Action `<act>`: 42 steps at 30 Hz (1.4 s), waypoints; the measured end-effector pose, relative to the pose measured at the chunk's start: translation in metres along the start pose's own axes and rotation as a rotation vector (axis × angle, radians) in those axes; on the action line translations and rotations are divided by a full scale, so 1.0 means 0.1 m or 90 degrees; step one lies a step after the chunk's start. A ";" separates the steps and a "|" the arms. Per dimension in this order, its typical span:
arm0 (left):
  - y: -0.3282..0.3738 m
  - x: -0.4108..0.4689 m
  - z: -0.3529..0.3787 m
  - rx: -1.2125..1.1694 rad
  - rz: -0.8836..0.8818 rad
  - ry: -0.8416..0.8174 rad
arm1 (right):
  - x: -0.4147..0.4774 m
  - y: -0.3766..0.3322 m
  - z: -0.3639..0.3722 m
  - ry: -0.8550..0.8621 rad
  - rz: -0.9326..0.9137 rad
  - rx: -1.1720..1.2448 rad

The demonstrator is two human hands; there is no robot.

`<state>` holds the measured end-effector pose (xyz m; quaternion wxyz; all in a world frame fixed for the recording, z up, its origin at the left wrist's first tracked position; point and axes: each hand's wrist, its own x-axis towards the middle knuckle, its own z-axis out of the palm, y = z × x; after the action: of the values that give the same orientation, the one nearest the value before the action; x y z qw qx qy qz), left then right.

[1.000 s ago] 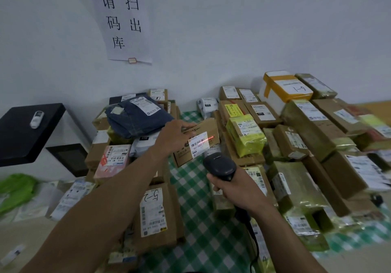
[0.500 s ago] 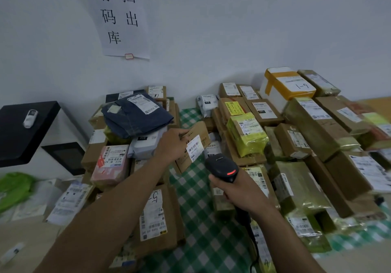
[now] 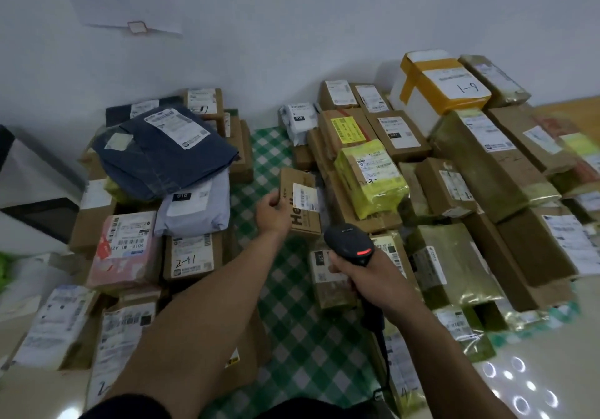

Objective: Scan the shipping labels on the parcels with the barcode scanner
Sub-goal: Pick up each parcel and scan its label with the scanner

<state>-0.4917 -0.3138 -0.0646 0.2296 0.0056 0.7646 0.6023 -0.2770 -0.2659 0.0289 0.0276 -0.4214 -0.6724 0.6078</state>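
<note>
Parcels are stacked on both sides of the grips: a left stack (image 3: pixel 162 155) outboard of the left hand (image 3: pixel 272 212) and a right stack (image 3: pixel 487 165) outboard of the right hand (image 3: pixel 367 275). A strip of checked cloth (image 3: pixel 292 321) is seen between them, under the forearms.

- A box (image 3: pixel 302 210) is gripped at its left edge by the left hand, fingers curled round it. It is held off the cloth, long axis roughly upright.
- The scanner (image 3: pixel 349 243) is enclosed at its handle by the right hand. Its head is just below and right of the box, close but apart.
- The label (image 3: pixel 305 198) is on the box face turned toward the scanner, just ahead of its nose.
- A red lamp (image 3: pixel 364 252) is lit on the scanner. No beam is seen on the label.

Judgement: only a slight upward tilt of the scanner is needed for a read.
</note>
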 end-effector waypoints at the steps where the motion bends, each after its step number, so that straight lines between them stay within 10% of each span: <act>1: -0.03 0.05 0.05 -0.018 -0.017 -0.004 | 0.04 0.01 0.00 0.000 0.013 -0.004; 8: -0.26 0.44 0.37 -0.106 -0.120 -0.075 | 0.37 0.03 0.03 0.000 0.059 -0.003; 19: -0.43 0.41 0.48 0.244 -0.044 -0.323 | 0.45 0.04 0.01 -0.005 0.056 -0.008; 36: -0.53 -1.57 -1.25 0.430 0.256 0.093 | -0.24 0.06 0.47 -0.080 -0.068 -0.005; 42: -0.85 -1.86 -1.58 0.494 0.035 0.044 | -0.40 0.23 0.76 -0.135 -0.059 -0.023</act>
<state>-0.3586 -0.5351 -0.0526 0.1685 0.0919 0.9423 0.2741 -0.2803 -0.3523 0.0089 -0.0231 -0.3239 -0.7013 0.6346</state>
